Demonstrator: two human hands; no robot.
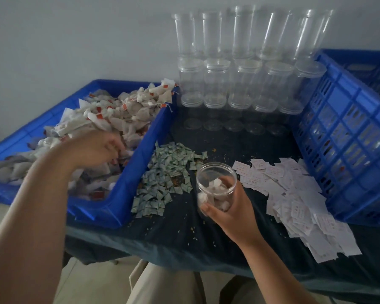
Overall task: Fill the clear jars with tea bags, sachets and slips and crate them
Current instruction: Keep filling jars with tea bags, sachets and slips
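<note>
**Head view: clear jar (pixel 215 183) gripped in right hand (pixel 227 208), left hand (pixel 97 148) down in tea bags (pixel 110 115)**

Held with thumb and curled fingers wrapped round the lower wall of the clear jar. Raised just above the dark cloth (pixel 184 233), between the green sachets (pixel 167 176) and the white slips (pixel 294 194). Lidless, mouth tilted up toward the camera, with a few white tea bags inside.

Reaching with curled fingers into the heap that fills the blue tray (pixel 127 194) on the left. Too blurred to tell whether a bag is pinched.

Stacked in tiers against the back wall: empty jars (pixel 246 73), clear and upright. Standing on the right, at the edge of the spread slips: slotted blue crate (pixel 349 132), with contents only dimly visible through the slots.
</note>
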